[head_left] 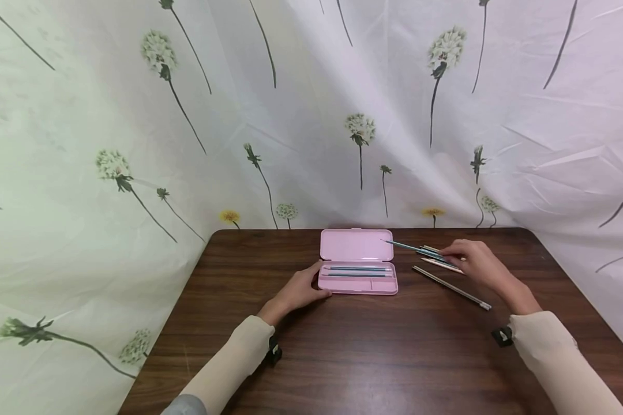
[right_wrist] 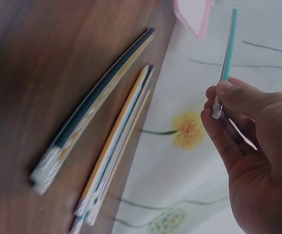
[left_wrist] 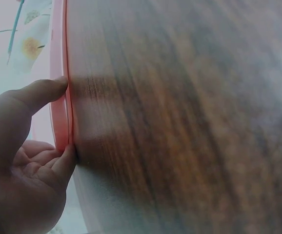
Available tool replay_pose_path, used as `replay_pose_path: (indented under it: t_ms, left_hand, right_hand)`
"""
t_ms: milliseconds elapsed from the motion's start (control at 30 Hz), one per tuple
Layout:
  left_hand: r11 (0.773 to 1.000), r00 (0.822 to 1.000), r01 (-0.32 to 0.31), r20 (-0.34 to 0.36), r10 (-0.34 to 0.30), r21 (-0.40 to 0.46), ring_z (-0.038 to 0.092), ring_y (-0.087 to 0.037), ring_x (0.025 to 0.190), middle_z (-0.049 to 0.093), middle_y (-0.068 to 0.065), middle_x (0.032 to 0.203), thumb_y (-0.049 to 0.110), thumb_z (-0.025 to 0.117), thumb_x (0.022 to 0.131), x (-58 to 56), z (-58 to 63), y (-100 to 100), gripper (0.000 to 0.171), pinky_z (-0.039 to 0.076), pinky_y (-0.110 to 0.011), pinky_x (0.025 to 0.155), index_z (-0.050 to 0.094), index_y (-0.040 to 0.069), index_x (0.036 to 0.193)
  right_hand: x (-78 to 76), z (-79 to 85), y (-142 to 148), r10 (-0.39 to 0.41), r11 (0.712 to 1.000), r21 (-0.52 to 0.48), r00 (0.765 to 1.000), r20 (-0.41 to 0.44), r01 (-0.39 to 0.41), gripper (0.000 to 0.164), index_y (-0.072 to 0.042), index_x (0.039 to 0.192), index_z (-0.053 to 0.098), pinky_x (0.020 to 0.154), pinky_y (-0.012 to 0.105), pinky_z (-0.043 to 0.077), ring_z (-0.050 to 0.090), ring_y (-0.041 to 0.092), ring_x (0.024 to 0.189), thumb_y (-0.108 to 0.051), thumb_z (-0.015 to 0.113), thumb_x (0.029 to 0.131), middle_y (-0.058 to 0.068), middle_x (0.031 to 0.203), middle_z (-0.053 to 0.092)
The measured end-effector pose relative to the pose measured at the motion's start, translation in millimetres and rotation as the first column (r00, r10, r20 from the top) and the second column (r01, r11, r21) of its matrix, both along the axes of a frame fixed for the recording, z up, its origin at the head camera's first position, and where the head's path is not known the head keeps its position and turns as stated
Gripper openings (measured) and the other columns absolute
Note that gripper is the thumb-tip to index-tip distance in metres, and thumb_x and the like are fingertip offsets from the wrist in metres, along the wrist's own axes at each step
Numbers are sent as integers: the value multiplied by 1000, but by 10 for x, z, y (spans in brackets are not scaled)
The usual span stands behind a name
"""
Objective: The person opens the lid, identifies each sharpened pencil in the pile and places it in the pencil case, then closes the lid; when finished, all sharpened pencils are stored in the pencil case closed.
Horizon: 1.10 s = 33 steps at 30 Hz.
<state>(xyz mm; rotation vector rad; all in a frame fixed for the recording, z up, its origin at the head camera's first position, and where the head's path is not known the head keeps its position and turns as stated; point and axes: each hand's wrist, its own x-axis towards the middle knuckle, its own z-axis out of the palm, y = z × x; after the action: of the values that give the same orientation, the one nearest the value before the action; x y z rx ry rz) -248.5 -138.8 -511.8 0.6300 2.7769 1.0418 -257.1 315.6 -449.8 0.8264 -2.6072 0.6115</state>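
An opened pink pencil case (head_left: pixel 345 283) lies on the table with its lid (head_left: pixel 355 245) tipped back. Several teal pencils (head_left: pixel 357 268) lie in its long rear compartment. My left hand (head_left: pixel 300 288) grips the case's left end; in the left wrist view, thumb and fingers (left_wrist: pixel 65 158) close on its pink edge. At the right, my right hand (head_left: pixel 475 262) pinches a teal pencil (right_wrist: pixel 229 48) near its silvery end, the tip pointing left toward the lid. Beneath and beside that hand lies a group of loose pencils (right_wrist: pixel 114 146).
Nearer to me, a separate pair of pencils (right_wrist: pixel 99 105), dark and gold, lies slanted on the brown wooden table (head_left: pixel 374 351). Behind the table's far edge hangs a white cloth (head_left: pixel 311 115) printed with dandelions. Each wrist wears a small black camera.
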Motion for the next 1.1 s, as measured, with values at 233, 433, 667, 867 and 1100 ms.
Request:
replay_pose_path:
  t_ms: [233,433,667,867,1100]
  left_hand:
    - [1000,1000,-22,15,22,-10,44,-32,155,39,-18,170,29,81,97,6,10,-7,88,40,-51,124,33,5,167]
    - [1000,1000,-18,20,17,2,44,-33,155,39,-19,170,28,81,97,17,16,2,88,41,-51,124,33,5,167]
    - [1000,999,-24,27,24,3,44,-33,155,39,-20,170,28,80,97,22,23,6,88,40,-52,124,33,4,167]
    - [999,999,-32,27,32,-4,45,-33,154,40,-19,169,29,80,97,16,19,9,87,41,-51,123,33,5,167]
    - [1000,999,-31,25,31,-6,46,-32,154,41,-18,169,29,80,97,15,12,7,88,42,-51,123,32,5,167]
  right_hand:
    - [-128,77,-242,69,997,-41,998,-8,-69,21,-4,102,85,65,29,50,61,6,74,10,78,88,0,86,77]
    - [-228,92,-424,105,993,-47,994,16,-104,20,-4,102,86,66,28,52,66,8,76,8,79,88,-1,87,78]
    - [-313,121,-647,130,991,-33,990,60,-129,20,-6,103,86,67,30,52,64,8,75,7,78,90,0,88,77]
    - [-328,133,-823,131,991,-24,980,147,-129,19,-6,107,85,74,35,57,70,15,84,4,75,94,5,94,79]
    - [-394,53,-954,166,986,-39,971,174,-162,17,-4,103,85,77,37,59,70,13,85,5,78,91,7,94,80]
